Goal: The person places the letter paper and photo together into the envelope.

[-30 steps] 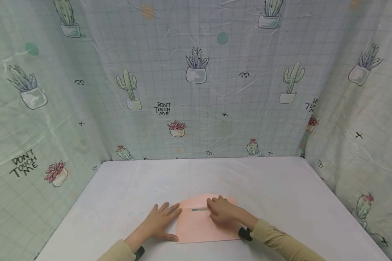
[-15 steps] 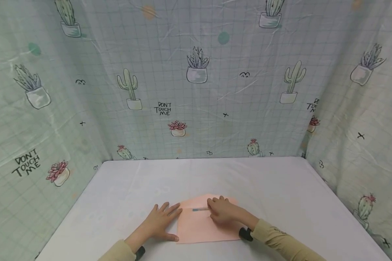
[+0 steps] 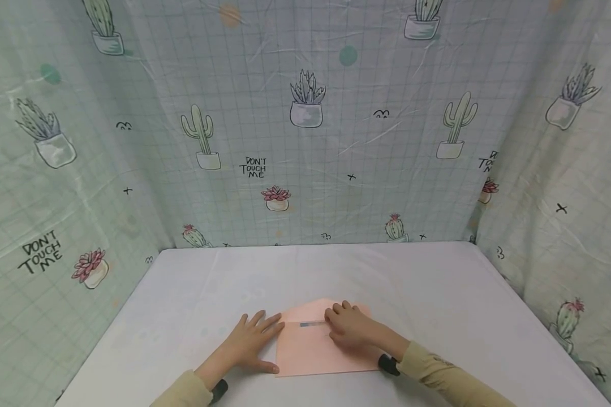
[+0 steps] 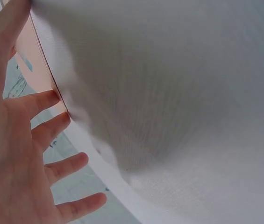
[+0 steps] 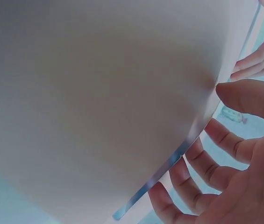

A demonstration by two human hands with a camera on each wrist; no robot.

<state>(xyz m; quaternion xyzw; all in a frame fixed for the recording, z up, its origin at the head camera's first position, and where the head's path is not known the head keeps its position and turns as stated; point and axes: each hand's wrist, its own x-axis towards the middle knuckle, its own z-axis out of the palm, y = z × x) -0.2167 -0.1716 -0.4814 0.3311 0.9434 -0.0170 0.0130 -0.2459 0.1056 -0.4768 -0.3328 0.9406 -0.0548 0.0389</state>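
A pink sheet of paper (image 3: 305,350), with a crease line and an angled top edge, lies on the white table. My left hand (image 3: 252,342) is spread along its left edge. In the left wrist view, the thumb and two fingertips of that hand touch the paper's edge. A narrow clear, blue-tinted strip (image 3: 309,324), ruler-like, lies along the crease. My right hand (image 3: 353,326) holds it with bent fingers and covers most of it. The strip (image 5: 155,179) shows beside those fingertips in the right wrist view; no markings are readable.
The white table (image 3: 417,282) extends around the paper on all sides. A curtain (image 3: 305,147) printed with cacti hangs behind the table and along both sides.
My right hand has shifted very slightly to the right along the strip. The left hand and the paper hold their places; the head view has tilted a little.
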